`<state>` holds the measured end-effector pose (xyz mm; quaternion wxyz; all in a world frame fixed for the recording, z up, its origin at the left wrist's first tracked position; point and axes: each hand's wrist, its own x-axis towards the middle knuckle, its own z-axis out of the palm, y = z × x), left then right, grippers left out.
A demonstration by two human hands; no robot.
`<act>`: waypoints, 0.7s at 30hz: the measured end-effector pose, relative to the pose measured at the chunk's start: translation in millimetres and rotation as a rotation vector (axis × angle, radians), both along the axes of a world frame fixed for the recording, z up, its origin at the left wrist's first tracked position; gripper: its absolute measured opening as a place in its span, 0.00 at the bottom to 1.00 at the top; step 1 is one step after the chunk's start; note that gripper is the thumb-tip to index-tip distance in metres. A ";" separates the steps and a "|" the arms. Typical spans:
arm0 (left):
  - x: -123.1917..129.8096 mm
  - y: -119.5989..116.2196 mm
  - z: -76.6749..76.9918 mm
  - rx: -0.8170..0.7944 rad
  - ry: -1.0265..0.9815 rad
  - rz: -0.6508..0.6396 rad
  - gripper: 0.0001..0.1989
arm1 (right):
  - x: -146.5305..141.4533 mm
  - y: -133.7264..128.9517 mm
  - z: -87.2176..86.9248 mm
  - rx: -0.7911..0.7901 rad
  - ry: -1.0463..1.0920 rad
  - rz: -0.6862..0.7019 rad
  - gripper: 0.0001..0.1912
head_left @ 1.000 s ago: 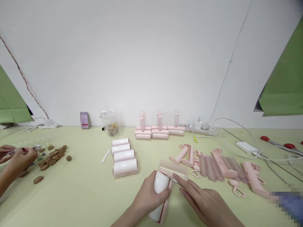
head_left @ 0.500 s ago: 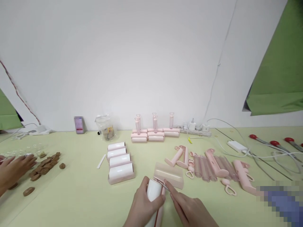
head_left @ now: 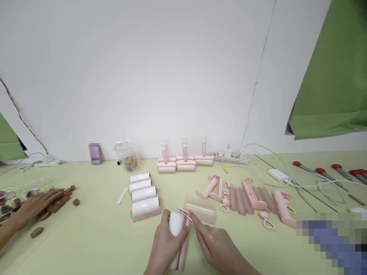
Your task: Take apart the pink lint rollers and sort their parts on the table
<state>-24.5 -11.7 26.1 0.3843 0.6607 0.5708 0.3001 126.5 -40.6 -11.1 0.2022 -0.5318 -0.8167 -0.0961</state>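
Note:
My left hand [head_left: 166,240] is wrapped round a lint roller [head_left: 176,223], a white roll set beside a pink frame, tilted near the table's front. Pinched in my right hand [head_left: 215,242] is a thin pointed metal tool [head_left: 186,215] that looks like tweezers. Its tip meets the upper end of the roller's pink frame. Just beyond both hands lies a translucent pinkish cover [head_left: 202,210]. Several white rolls in clear pinkish covers [head_left: 145,206] stand in a row to the left. Pink handles [head_left: 254,196], clear tubes [head_left: 241,200] and heart-shaped loops [head_left: 268,223] lie to the right.
Finished-looking pink rollers [head_left: 185,165] line the wall beside a power strip [head_left: 232,159]. A white strip [head_left: 122,195] and a plastic bag [head_left: 127,156] are at left. Another person's hand [head_left: 43,202] touches brown pieces [head_left: 57,206]. Red-handled screwdrivers [head_left: 321,171] and cables lie right.
The view has shifted slightly. My hands still hold the roller and metal tool, with the tool tip on the frame's end. The other person's hand has moved right onto the brown pieces.

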 end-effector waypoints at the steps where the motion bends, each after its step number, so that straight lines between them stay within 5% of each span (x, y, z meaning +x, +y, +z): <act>1: 0.4 0.2 0.3 0.013 0.025 0.017 0.12 | -0.3 -0.2 1.0 -0.009 0.002 -0.009 0.23; 12: -8.7 -2.1 -3.8 0.040 0.169 0.046 0.08 | -15.8 -4.0 -1.4 -0.061 0.005 -0.060 0.21; 21: -7.8 1.8 -0.2 0.107 0.410 -0.060 0.08 | -11.2 0.2 10.5 -0.339 0.262 -0.098 0.18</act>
